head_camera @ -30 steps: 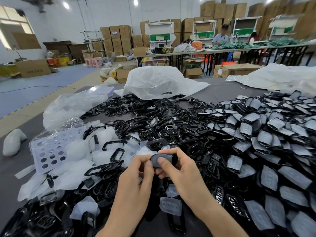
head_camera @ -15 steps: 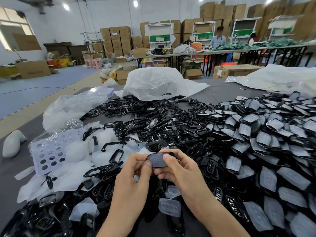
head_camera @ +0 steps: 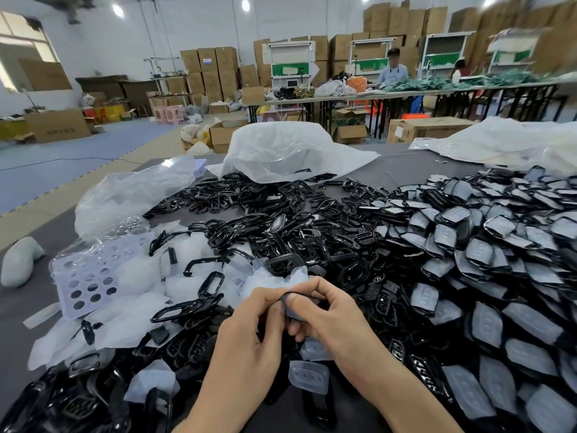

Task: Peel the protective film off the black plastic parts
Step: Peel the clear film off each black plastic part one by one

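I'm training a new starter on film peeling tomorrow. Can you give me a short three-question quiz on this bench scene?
1. True or false: the left hand and right hand both hold one black part.
2. The big heap of film-covered parts lies: A) to the person's left, B) to the person's right, C) on the floor.
3. Fill in: the lavender sheet with round holes lies to the person's ____.
Key: 1 true; 2 B; 3 left.

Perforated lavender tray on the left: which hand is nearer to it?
Left. The left hand lies right of the tray; the right hand is farther right, both pinching one black part.
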Demonstrator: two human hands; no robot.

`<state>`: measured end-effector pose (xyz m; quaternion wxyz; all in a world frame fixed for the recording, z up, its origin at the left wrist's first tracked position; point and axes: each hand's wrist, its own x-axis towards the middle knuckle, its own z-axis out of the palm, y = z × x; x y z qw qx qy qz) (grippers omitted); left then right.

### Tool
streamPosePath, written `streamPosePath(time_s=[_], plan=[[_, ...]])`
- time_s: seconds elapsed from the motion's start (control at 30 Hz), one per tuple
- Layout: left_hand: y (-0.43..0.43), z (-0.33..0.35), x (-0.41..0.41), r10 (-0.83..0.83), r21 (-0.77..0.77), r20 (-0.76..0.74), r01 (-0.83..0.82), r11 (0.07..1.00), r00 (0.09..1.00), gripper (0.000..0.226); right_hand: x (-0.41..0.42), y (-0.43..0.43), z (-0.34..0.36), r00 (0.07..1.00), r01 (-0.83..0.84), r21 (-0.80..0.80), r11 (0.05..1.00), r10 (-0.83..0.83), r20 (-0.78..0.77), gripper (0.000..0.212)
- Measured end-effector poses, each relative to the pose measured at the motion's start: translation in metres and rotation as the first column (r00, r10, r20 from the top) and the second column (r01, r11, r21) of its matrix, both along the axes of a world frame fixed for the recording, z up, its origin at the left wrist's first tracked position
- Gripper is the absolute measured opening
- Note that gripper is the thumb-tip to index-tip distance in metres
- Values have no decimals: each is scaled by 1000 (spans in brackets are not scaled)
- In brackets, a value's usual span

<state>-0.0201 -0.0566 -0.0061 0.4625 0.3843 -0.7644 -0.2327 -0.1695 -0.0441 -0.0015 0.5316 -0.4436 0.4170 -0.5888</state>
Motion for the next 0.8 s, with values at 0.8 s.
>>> streamPosePath(time_s=[0.8], plan=[[14,3,-7,-50,-160,144,74,984,988,32,-13,-4,7,966,188,53,981,-194,170,27]])
